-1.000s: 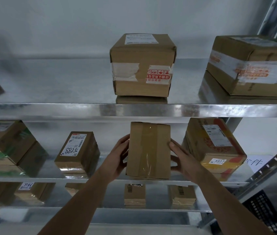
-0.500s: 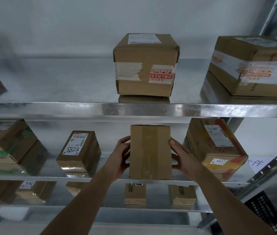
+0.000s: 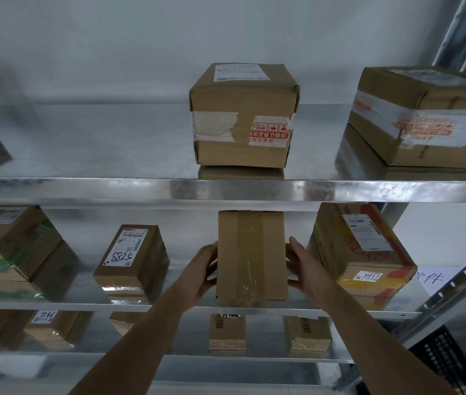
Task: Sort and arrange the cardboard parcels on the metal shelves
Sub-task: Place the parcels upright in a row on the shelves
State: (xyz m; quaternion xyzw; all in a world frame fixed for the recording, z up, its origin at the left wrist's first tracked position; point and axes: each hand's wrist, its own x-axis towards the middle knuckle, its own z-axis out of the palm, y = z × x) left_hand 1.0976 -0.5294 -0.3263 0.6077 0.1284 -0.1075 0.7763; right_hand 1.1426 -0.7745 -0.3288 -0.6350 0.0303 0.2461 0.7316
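Your left hand (image 3: 200, 270) and right hand (image 3: 307, 269) grasp the taped parcel (image 3: 251, 256) by its two sides, upright at the near edge of the middle shelf (image 3: 63, 306), its facing side showing clear tape only. Readable: "5288" handwritten on the box (image 3: 133, 259) to its left, "5917" on a white sticker on the yellow box (image 3: 361, 249) to its right, red Chinese print on the tape of the top box (image 3: 244, 116) above, too small to read. The far-left boxes are cut off by the frame, and the labels on the lower shelf (image 3: 254, 357) are blurred.
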